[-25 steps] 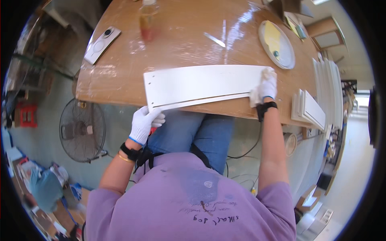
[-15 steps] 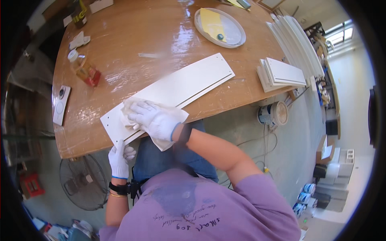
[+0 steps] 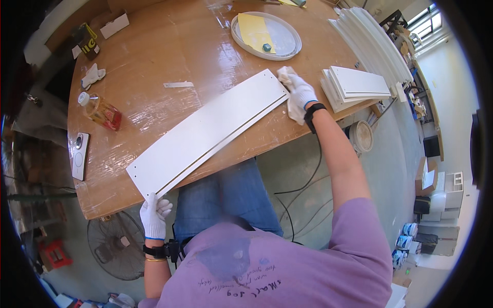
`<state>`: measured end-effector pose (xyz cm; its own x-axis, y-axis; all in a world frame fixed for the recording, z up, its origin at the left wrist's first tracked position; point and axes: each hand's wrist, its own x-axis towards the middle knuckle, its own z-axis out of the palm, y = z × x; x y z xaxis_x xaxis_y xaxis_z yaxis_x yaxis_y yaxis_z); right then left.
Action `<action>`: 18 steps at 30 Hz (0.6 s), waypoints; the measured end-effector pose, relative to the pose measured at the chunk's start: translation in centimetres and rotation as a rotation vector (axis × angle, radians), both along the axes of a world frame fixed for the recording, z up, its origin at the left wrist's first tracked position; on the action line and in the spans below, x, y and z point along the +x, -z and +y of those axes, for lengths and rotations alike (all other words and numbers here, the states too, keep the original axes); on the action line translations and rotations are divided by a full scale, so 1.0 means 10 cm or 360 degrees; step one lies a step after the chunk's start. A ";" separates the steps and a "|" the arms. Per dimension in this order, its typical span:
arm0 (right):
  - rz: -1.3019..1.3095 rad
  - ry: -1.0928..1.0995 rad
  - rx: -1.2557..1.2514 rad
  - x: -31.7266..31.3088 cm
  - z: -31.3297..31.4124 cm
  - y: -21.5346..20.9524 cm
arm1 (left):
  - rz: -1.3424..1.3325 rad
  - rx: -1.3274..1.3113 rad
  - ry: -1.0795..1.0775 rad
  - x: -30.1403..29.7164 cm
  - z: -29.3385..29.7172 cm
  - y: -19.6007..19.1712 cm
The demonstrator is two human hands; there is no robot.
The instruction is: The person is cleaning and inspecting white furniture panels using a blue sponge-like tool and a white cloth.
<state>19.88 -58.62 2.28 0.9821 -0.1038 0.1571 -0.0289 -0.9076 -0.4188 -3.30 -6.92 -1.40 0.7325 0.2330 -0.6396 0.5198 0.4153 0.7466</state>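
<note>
A long white panel point(image 3: 205, 133) with a groove along one side lies slanted across the wooden table point(image 3: 169, 56). My left hand point(image 3: 154, 215), in a white glove, grips the panel's near left corner at the table edge. My right hand point(image 3: 299, 95), also gloved, presses a white cloth point(image 3: 285, 75) against the panel's far right end.
A stack of white panels point(image 3: 354, 86) lies right of my right hand. A round tray point(image 3: 241, 36) with a yellow sheet sits at the back. A bottle point(image 3: 100, 110), a phone point(image 3: 79, 155) and a spare glove point(image 3: 92, 76) lie on the left. A fan point(image 3: 115, 249) stands on the floor.
My right hand has slid with the cloth from the panel's left end to its right end. My left hand keeps holding the left corner.
</note>
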 end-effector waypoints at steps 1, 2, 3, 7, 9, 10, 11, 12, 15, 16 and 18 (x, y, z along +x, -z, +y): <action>0.0001 0.0074 0.0539 -0.02 -0.04 -0.11 | -0.0005 0.0004 -0.0006 -0.01 0.01 0.02; 0.0007 0.0149 0.1080 -0.04 -0.07 -0.16 | -0.0018 -0.0013 -0.0004 -0.02 0.03 0.03; 0.0007 0.0145 0.1086 -0.02 -0.17 -0.16 | -0.0031 -0.0030 -0.0001 -0.03 0.04 0.04; -0.0161 0.0346 -0.0771 0.10 -0.35 -0.10 | -0.0050 0.0067 -0.0025 -0.02 -0.01 -0.04; -0.0388 0.0254 -0.0913 0.21 -0.31 -0.09 | -0.0129 0.0092 0.0013 -0.02 0.00 -0.12; -0.0445 0.0097 -0.0727 0.32 -0.25 -0.10 | -0.0134 0.0095 0.0004 -0.01 -0.02 -0.18; -0.0496 -0.0053 -0.0540 0.41 -0.16 -0.14 | -0.0234 0.0013 -0.0146 0.02 -0.07 -0.25; -0.0500 -0.0057 -0.0534 0.52 -0.06 -0.18 | -0.0335 -0.0068 -0.0299 0.04 -0.10 -0.28; -0.0086 0.0153 0.0006 0.92 0.11 -0.30 | -0.0528 -0.0153 -0.0402 0.10 0.03 -0.19; -0.0098 0.0151 0.0002 1.07 0.08 -0.26 | -0.0539 -0.0158 -0.0403 0.14 0.05 -0.18; -0.0130 0.0255 -0.0092 1.32 0.11 -0.19 | -0.0457 -0.0134 -0.0316 0.21 0.09 -0.20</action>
<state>33.05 -57.55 4.23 0.9375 -0.2464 0.2458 -0.1432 -0.9168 -0.3728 -1.21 -6.01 0.63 0.8310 0.3440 -0.4372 0.1968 0.5533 0.8094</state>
